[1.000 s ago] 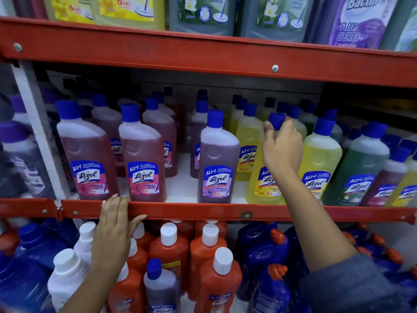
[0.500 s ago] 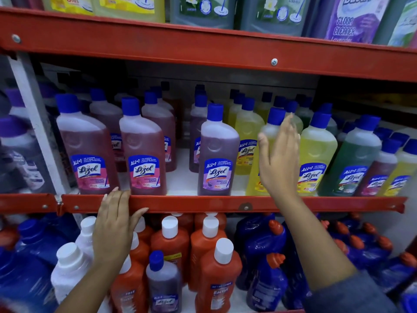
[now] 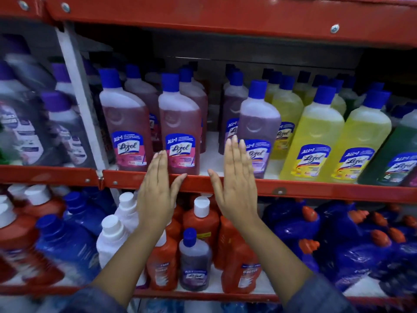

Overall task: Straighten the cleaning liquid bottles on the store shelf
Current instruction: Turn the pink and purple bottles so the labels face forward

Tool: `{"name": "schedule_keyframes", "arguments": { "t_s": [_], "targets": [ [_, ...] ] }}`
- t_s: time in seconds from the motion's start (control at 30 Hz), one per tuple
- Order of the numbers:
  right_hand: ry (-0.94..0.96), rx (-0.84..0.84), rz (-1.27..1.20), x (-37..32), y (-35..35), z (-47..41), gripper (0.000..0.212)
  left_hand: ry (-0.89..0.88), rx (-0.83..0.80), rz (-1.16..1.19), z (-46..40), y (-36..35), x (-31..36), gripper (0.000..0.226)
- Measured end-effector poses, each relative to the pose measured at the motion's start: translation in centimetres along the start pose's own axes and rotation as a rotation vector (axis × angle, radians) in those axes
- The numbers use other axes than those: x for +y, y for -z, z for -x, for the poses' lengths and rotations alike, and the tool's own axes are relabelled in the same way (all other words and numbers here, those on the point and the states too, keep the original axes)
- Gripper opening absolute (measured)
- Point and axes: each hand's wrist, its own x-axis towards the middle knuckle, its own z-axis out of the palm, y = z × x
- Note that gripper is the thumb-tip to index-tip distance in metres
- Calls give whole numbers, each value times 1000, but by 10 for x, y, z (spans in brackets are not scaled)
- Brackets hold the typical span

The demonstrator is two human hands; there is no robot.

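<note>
At shelf edge, left hand (image 3: 155,195) and right hand (image 3: 237,184) are hovering flat, open, empty; purple bottle (image 3: 258,129) is leaning, probably needs squaring upright.

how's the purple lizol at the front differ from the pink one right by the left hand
The purple Lizol bottle holds darker violet liquid and leans left; the pink Lizol bottle holds reddish-pink liquid and stands upright. The purple one's label is lilac, the pink one's pink. Both have blue caps and the same shape.
</note>
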Motion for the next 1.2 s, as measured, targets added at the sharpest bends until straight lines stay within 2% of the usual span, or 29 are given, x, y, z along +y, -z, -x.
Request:
{"name": "schedule_keyframes", "arguments": {
  "t_s": [0.2, 0.3, 0.43, 0.97, 1.2],
  "targets": [
    [-260, -95, -497, -41, -22, -19, 54, 168, 26, 345, -24, 6, 8, 51],
    [-340, -81, -597, -45, -32, -31, 47, 253, 6, 468, -35, -1, -2, 53],
    [-407, -72, -679, -43, -37, -35, 41, 320, 25, 505, -38, -6, -4, 56],
    [-402, 4, -585, -46, -32, -28, 42, 299, -21, 546, -42, -5, 5, 52],
    [-379, -45, -585, -45, -25, -25, 46, 325, -7, 636, -40, 1, 12, 48]
  ]
}}
